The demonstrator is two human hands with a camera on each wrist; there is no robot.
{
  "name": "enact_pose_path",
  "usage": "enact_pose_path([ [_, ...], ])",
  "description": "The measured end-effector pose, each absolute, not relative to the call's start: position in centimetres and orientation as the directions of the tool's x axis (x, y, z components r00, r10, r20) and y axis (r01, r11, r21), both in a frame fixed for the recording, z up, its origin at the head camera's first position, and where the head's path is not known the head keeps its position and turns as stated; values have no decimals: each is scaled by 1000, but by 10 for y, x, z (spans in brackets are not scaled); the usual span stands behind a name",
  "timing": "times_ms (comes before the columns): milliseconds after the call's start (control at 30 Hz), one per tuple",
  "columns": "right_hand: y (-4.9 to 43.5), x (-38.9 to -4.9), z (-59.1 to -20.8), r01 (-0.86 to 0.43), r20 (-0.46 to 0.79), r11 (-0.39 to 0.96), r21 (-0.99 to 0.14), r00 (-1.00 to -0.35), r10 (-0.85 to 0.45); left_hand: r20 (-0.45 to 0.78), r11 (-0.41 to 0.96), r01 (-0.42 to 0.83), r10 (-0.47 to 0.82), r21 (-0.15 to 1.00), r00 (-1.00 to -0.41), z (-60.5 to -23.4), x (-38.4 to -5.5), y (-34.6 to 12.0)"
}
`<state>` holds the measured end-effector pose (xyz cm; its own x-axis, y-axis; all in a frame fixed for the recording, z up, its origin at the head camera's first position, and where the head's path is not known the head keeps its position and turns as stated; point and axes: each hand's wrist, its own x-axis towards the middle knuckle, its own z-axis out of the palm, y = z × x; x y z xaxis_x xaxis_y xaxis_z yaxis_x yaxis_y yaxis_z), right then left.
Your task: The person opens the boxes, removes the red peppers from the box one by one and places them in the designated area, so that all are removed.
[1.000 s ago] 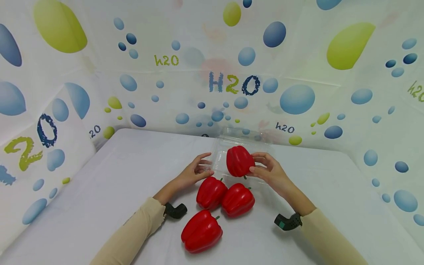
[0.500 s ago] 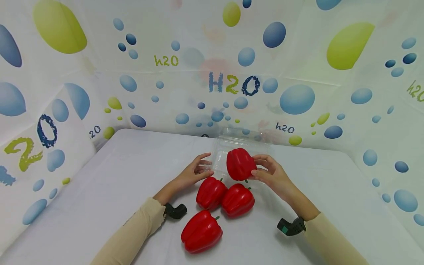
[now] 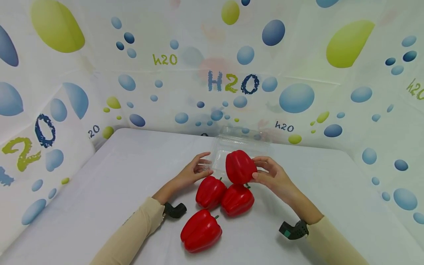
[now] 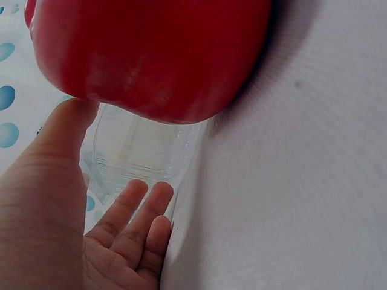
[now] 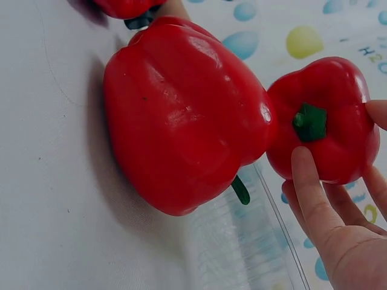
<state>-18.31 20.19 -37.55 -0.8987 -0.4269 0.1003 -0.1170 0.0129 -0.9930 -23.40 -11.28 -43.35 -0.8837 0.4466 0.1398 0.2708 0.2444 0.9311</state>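
Note:
My right hand (image 3: 273, 178) pinches a red bell pepper (image 3: 239, 167) between thumb and fingers, above the front of a clear plastic container (image 3: 219, 159) with a raised lid. Its green stem end faces the camera in the right wrist view. My left hand (image 3: 192, 173), fingers loosely bent and holding nothing, lies at the container's left side. Just in front of it rests a second bell pepper (image 3: 209, 192), close to the left thumb (image 4: 66, 124) in the left wrist view. A third bell pepper (image 3: 237, 200) lies beside that one, its top partly overlapped by the held pepper.
Closer to me, another red bell pepper (image 3: 201, 232) lies on the white tablecloth (image 3: 132, 165). A patterned curtain (image 3: 185, 88) rises behind the table, close behind the container's lid. Black wrist cameras (image 3: 175, 210) are strapped to both wrists.
My right hand has drawn the held bell pepper slightly toward me and down, so it now overlaps the pepper in front. My left hand and the peppers on the table stay put.

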Motion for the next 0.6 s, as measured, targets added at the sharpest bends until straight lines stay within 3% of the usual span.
enact_pose_path([
  [600, 204, -175, -375, -104, 103, -24, -994, -867, -487, 146, 241, 276, 446, 930, -883, -440, -239, -113],
])
